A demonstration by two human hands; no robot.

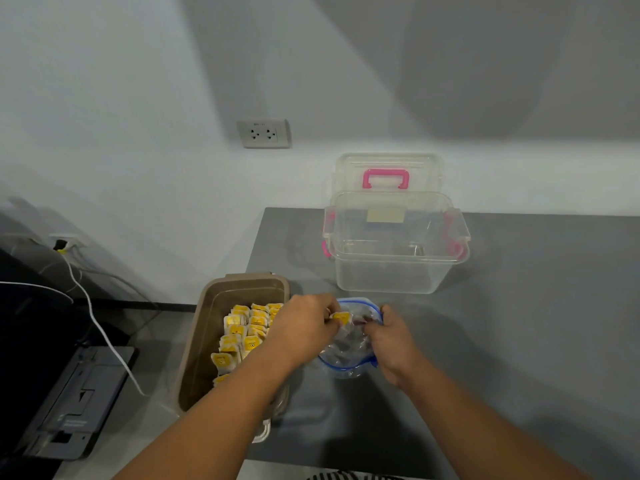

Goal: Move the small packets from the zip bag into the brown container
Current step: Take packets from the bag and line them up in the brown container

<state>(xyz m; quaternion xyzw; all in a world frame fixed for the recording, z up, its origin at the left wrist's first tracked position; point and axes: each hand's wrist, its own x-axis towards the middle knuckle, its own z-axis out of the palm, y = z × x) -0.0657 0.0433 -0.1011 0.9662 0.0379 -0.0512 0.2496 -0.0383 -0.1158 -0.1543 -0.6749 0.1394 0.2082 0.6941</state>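
- Two bare forearms, nearest the camera, reaching forward over the grey table (519,306); a strip of striped fabric (346,475) at the bottom edge
- Left hand (304,322): fingers curled, pinching one yellow packet (342,317) at the mouth of the zip bag (346,358); the packet sits just past the fingertips, above the bag's opening
- Right hand (391,341): gripping the bag's blue-edged rim on its right side, holding the mouth apart; the bag is clear and crumpled, lying on the table between the two hands; contents too dim to make out
- Brown container (207,327): just left of the bag, at the table's left edge; rows of yellow packets (242,337) stand along its right half, partly hidden by the left forearm
- Clear box (394,268) with pink latches: behind the bag, apart from it; its lid (388,164), pink-handled, leans upright against the wall
- Wall socket (264,134): above, left of the lid
- White cable (100,327) and a grey machine (76,393): lower left, off the table
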